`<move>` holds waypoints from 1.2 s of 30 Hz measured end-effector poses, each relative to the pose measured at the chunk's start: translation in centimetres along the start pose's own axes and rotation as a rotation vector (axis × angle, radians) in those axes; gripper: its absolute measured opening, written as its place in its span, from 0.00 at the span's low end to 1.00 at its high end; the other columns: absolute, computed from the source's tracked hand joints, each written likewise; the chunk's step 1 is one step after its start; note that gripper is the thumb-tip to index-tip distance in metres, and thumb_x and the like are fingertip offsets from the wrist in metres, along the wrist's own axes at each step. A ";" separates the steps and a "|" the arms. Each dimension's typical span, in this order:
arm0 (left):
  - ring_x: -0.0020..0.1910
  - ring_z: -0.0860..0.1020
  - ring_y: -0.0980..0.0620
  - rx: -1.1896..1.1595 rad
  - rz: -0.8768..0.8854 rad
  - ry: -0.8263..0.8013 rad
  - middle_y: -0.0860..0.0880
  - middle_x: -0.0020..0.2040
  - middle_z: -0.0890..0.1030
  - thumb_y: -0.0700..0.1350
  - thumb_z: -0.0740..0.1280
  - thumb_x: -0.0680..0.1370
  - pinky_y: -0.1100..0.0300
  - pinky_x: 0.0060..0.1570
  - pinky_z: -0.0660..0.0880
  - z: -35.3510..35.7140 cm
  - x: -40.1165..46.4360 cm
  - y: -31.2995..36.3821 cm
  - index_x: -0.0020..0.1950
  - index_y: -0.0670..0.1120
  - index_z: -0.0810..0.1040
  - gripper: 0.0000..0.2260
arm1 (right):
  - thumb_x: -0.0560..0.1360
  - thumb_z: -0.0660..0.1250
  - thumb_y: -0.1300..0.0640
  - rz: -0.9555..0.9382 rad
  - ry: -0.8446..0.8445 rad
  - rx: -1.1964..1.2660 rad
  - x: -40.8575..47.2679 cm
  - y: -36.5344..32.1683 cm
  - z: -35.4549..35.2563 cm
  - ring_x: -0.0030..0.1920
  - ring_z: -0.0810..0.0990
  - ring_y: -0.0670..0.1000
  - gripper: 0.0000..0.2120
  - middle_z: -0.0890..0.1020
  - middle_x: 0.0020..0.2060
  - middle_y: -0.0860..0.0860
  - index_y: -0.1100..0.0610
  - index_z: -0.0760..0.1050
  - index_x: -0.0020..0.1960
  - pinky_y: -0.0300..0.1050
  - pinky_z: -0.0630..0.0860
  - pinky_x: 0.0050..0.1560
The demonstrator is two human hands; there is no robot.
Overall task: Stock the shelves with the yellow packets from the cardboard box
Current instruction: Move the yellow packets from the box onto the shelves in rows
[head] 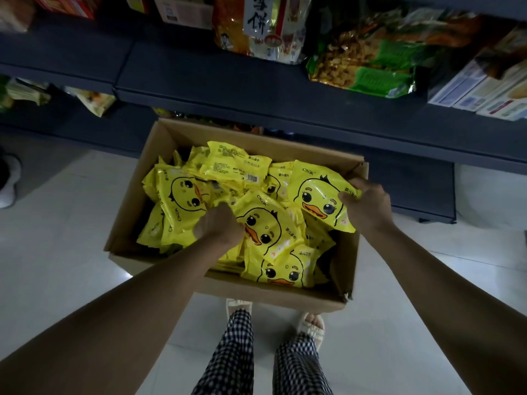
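The cardboard box stands open on the white tiled floor, its far wall close under the dark shelves, with free floor on its left side. My left hand reaches among the yellow packets in the middle of the box and its fingers curl around one packet. My right hand grips the edge of another packet with a duck face, near the right wall of the box. Snack bags lie on the shelf above.
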State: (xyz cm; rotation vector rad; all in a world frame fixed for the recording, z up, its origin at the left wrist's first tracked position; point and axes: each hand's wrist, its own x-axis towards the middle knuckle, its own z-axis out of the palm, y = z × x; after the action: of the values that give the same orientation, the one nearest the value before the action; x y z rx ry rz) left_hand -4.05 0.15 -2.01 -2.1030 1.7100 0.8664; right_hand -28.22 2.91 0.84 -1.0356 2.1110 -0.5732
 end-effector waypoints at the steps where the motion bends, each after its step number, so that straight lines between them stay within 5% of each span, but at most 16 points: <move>1: 0.54 0.78 0.43 0.029 0.080 0.068 0.44 0.56 0.78 0.49 0.68 0.76 0.55 0.41 0.72 -0.3 0.4 0.2 0.59 0.43 0.71 0.16 | 0.78 0.63 0.60 -0.006 0.000 0.002 -0.1 0.0 0.1 0.31 0.73 0.40 0.14 0.79 0.48 0.52 0.58 0.75 0.62 0.26 0.65 0.21; 6: 0.67 0.68 0.45 0.116 0.505 0.045 0.47 0.70 0.66 0.47 0.71 0.74 0.50 0.57 0.71 -0.6 3.0 1.9 0.70 0.50 0.64 0.27 | 0.78 0.63 0.60 -0.033 0.013 0.002 -0.1 -0.2 0.6 0.30 0.73 0.42 0.11 0.77 0.42 0.52 0.59 0.76 0.59 0.25 0.64 0.19; 12: 0.72 0.62 0.43 0.405 0.624 -0.084 0.44 0.70 0.67 0.49 0.70 0.74 0.44 0.69 0.58 0.5 5.3 4.2 0.72 0.47 0.62 0.29 | 0.78 0.63 0.60 -0.034 0.036 0.006 0.3 0.6 1.0 0.28 0.74 0.44 0.07 0.79 0.41 0.55 0.57 0.77 0.54 0.26 0.64 0.19; 16: 0.70 0.63 0.42 0.540 0.610 -0.106 0.43 0.68 0.70 0.54 0.68 0.75 0.48 0.66 0.61 -0.1 5.4 4.0 0.70 0.49 0.67 0.26 | 0.77 0.63 0.61 -0.046 0.042 0.006 0.1 0.7 1.2 0.28 0.73 0.42 0.07 0.78 0.40 0.53 0.58 0.77 0.54 0.25 0.63 0.19; 19: 0.68 0.67 0.44 0.422 0.563 -0.170 0.46 0.67 0.72 0.51 0.67 0.77 0.50 0.65 0.62 -1.0 4.8 3.5 0.68 0.50 0.72 0.19 | 0.77 0.63 0.61 -0.049 0.046 -0.008 -0.2 0.6 1.1 0.29 0.73 0.41 0.08 0.78 0.41 0.53 0.59 0.77 0.55 0.24 0.64 0.20; 24: 0.49 0.73 0.46 0.230 0.533 -0.226 0.46 0.56 0.76 0.43 0.67 0.77 0.58 0.44 0.66 -2.9 2.9 2.9 0.50 0.48 0.74 0.04 | 0.77 0.64 0.60 -0.049 0.033 -0.012 -0.7 -0.2 0.0 0.30 0.72 0.43 0.09 0.77 0.40 0.50 0.58 0.77 0.57 0.30 0.64 0.24; 29: 0.41 0.71 0.49 0.191 0.541 -0.066 0.46 0.55 0.78 0.42 0.65 0.78 0.58 0.39 0.65 -5.7 -0.3 3.5 0.39 0.51 0.65 0.12 | 0.77 0.63 0.62 -0.102 0.057 -0.009 -1.7 -2.4 -4.0 0.30 0.72 0.49 0.12 0.76 0.42 0.52 0.60 0.77 0.60 0.29 0.64 0.24; 32: 0.50 0.75 0.46 0.153 0.521 0.033 0.47 0.58 0.78 0.43 0.64 0.79 0.57 0.44 0.70 -8.8 -3.2 4.9 0.51 0.52 0.74 0.04 | 0.77 0.63 0.62 -0.150 0.069 -0.029 -2.4 -4.1 -7.5 0.33 0.75 0.50 0.10 0.77 0.41 0.53 0.61 0.77 0.57 0.33 0.66 0.26; 36: 0.58 0.75 0.47 0.177 0.540 0.132 0.47 0.62 0.76 0.43 0.63 0.79 0.53 0.54 0.72 -13.3 -8.0 7.8 0.64 0.49 0.75 0.13 | 0.77 0.63 0.61 -0.225 0.091 -0.027 -3.6 -6.1 -13.2 0.32 0.74 0.49 0.08 0.80 0.43 0.56 0.60 0.77 0.55 0.30 0.66 0.24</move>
State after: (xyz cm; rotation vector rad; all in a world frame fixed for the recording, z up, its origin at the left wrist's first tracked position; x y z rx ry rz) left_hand -8.91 -3.19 14.36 -1.6349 2.3826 0.6802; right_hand -33.59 3.36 14.80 -1.2947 2.0989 -0.7142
